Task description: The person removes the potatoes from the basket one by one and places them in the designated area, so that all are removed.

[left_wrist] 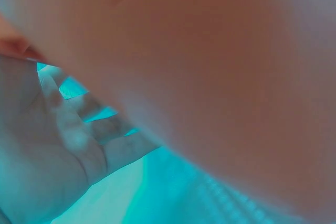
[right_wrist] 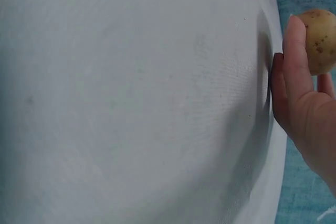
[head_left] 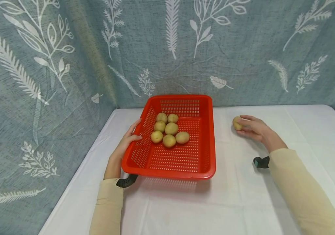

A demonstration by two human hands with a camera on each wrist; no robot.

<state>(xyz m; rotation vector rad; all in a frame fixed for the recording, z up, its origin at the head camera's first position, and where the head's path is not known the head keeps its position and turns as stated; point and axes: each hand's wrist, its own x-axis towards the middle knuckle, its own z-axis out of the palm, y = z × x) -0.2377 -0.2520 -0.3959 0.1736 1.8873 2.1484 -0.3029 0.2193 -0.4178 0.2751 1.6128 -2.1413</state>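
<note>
Nearest us, in front of the red basket [head_left: 170,174], the white tablecloth [head_left: 185,212] spreads out, with the left beige sleeve [head_left: 106,209] to the basket's left and the right beige sleeve [head_left: 305,192] well to its right. A black device [head_left: 127,181] on the left wrist sits by the basket's near left corner. At the basket's left side we see the left hand [head_left: 124,143] holding the rim, one digit laid over it; the left wrist view shows its other fingers straight and slightly spread. Inside the basket, seven potatoes [head_left: 171,129] lie in a cluster toward the left and far part of its floor. To the basket's right, well apart from its far half, the right hand [head_left: 253,128] pinches a single potato [head_left: 236,123] between thumb and fingers; we cannot tell whether it touches the cloth. Behind the basket hangs a blue-green curtain [head_left: 149,39] with white leaf patterns.
</note>
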